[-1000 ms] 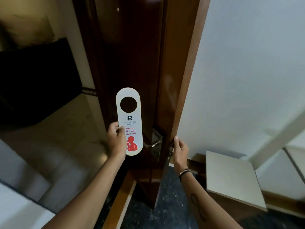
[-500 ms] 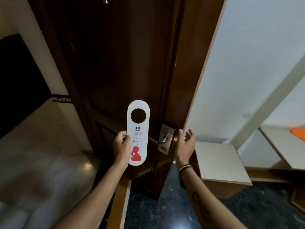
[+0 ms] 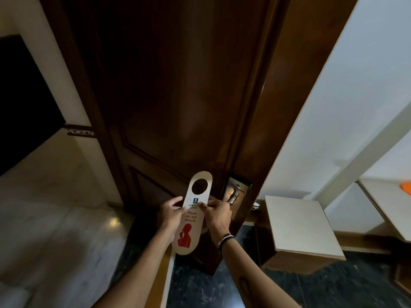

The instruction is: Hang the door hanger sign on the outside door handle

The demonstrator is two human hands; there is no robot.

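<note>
A white door hanger sign (image 3: 191, 221) with a round hole at its top, the red words "Please do not disturb" and a red figure is held upright in front of the dark wooden door (image 3: 178, 96). My left hand (image 3: 170, 215) pinches its left edge and my right hand (image 3: 216, 214) pinches its right edge. The metal door handle (image 3: 233, 197) on its lock plate sits just right of the sign's top, partly hidden behind my right hand. The sign's hole is left of the handle and apart from it.
The door stands ajar, its edge pointing at me. A low wooden cabinet with a white top (image 3: 298, 227) stands to the right against a white wall. A second white surface (image 3: 387, 203) with an orange object lies far right. Pale tiled floor (image 3: 55, 207) spreads to the left.
My right hand left the door edge and took hold of the sign's right side. The sign has tilted and now sits lower, closer to the handle. The view has moved closer to the door.
</note>
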